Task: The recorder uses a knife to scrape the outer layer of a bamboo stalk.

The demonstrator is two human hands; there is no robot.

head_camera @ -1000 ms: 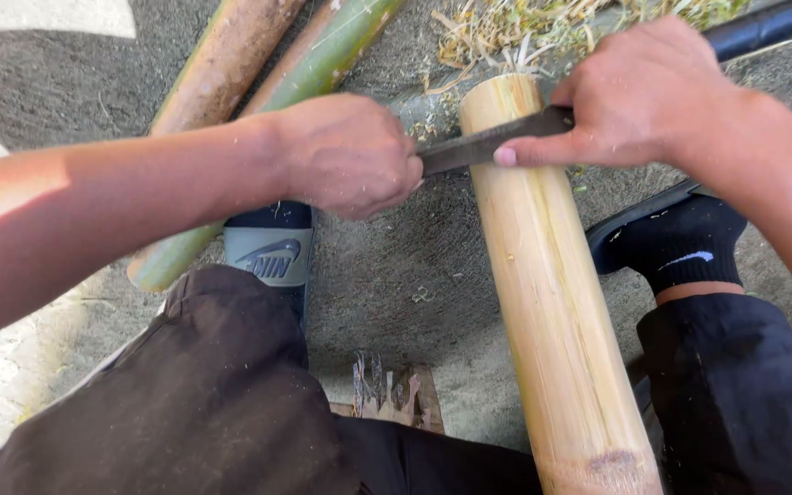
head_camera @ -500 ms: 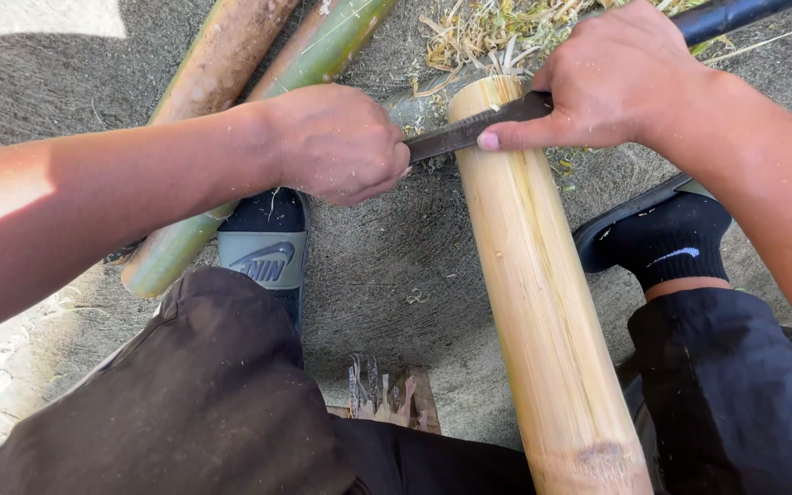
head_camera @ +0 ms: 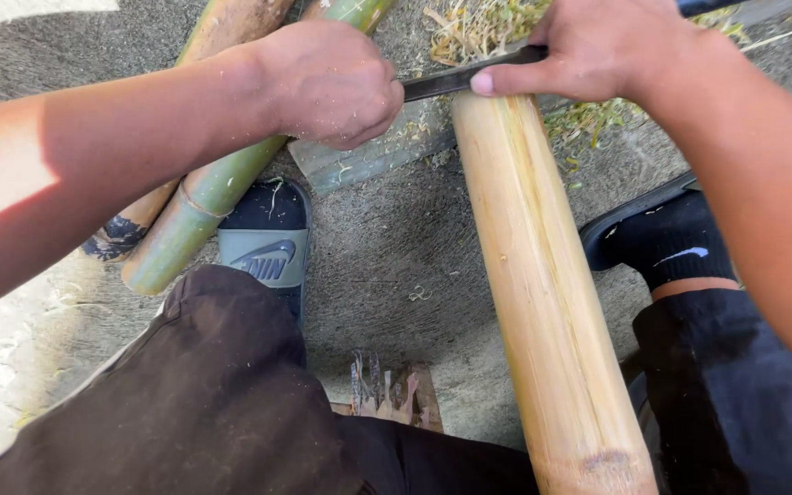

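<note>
Packed grey ground (head_camera: 396, 247) underfoot, sunlit at the left edge, dusted with fibres. Largest on it, pale peeled bamboo pole (head_camera: 543, 302), ran from between the knees up and away to the hands. Lay to the left, well apart from the pole, two unpeeled stalks side by side: green bamboo stalk (head_camera: 203, 206) and a browner one (head_camera: 222, 23) touching it. Sat with legs spread, grey sandal (head_camera: 268, 243) by the green stalk, black-socked foot (head_camera: 666, 243) on the pole's other side. Left hand (head_camera: 332, 87) clenched in a fist round one end of a dark blade (head_camera: 442, 84), the handle hidden inside; right hand (head_camera: 598, 46) closed on the other end, thumb pressed flat along the blade's back. Held the blade crosswise on the pole's far end, edge touching the skin. Judged as the start of a scraping stroke (drawknife fashion), the pole already mostly bare. Called next for an even two-handed pull toward the body, shallow blade angle, pole kept from rolling. Heaped beyond the blade, straw-coloured shavings (head_camera: 478, 27); nearer, a small splintered wood scrap (head_camera: 387, 390).
</note>
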